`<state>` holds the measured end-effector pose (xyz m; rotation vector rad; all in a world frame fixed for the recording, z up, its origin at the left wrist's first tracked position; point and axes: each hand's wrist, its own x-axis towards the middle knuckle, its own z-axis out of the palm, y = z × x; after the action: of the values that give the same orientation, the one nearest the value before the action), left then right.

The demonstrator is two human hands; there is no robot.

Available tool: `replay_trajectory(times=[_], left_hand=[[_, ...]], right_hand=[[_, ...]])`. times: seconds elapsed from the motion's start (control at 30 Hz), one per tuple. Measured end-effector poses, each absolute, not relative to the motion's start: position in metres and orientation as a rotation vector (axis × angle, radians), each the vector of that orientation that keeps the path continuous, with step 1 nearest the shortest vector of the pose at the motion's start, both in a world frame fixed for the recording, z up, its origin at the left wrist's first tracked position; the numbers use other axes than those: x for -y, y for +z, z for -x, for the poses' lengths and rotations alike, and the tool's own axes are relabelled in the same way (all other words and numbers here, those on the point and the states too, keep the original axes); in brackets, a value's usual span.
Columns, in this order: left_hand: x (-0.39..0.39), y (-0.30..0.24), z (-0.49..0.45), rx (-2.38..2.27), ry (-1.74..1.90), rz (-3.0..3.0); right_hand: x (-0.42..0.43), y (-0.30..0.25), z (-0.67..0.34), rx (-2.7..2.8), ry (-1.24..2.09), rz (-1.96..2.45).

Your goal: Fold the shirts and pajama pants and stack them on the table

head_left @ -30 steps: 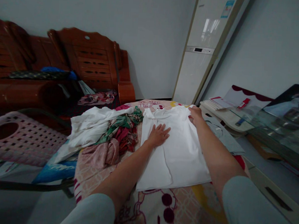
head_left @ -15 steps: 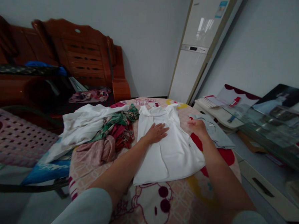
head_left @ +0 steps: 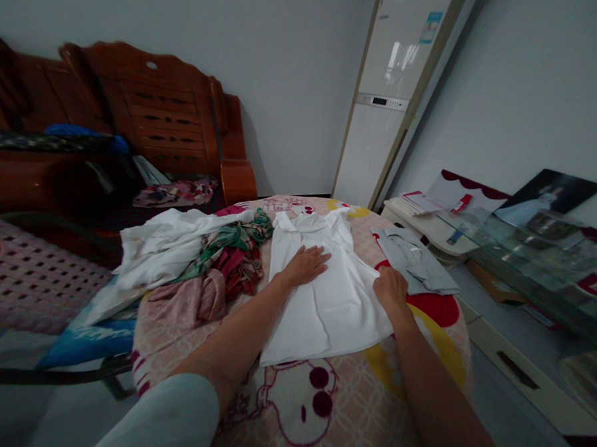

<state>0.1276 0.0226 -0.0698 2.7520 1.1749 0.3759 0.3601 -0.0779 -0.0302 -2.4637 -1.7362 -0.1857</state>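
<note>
A white shirt (head_left: 318, 311) is spread over the round table, its collar end away from me and its hem towards me. My left hand (head_left: 306, 264) lies flat on the middle of it, fingers stretched out. At the shirt's right edge my right hand (head_left: 391, 287) is closed, pinching the cloth and drawing it out sideways. A folded light grey garment (head_left: 421, 260) lies just beyond my right hand. Left of the shirt, a heap holds a white garment (head_left: 162, 243), a green patterned cloth (head_left: 222, 239) and a dusty pink cloth (head_left: 189, 301).
A pink patterned cloth (head_left: 363, 407) covers the table. To the left stand a pink woven basket (head_left: 35, 276) and a blue cushion (head_left: 82, 332); a wooden sofa (head_left: 154, 116) is behind. A glass shelf (head_left: 531, 262) borders the right side. A tall white cabinet unit (head_left: 373, 134) fills the corner.
My right hand has come down towards me from above the table and taken hold of the shirt's right edge. My left hand has stayed flat on the shirt.
</note>
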Motion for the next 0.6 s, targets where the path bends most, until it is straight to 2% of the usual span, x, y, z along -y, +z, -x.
replay_trajectory(times=[0.17, 0.3, 0.47, 0.6], left_hand=[[-0.032, -0.075, -0.128, -1.120, 0.596, -2.622], [-0.037, -0.072, -0.134, -1.036, 0.839, -2.180], [-0.027, -0.067, -0.150, -0.899, 0.838, -1.474], [-0.018, -0.066, -0.158, -0.956, 0.813, -1.261]], right_hand=[[0.088, -0.008, -0.358, 1.667, -0.251, 2.293], [0.100, 0.006, -0.330, 1.889, -0.255, 2.012], [0.112, -0.004, -0.290, 2.269, -0.087, 1.818], [0.118, -0.012, -0.281, 2.463, 0.021, 1.833]])
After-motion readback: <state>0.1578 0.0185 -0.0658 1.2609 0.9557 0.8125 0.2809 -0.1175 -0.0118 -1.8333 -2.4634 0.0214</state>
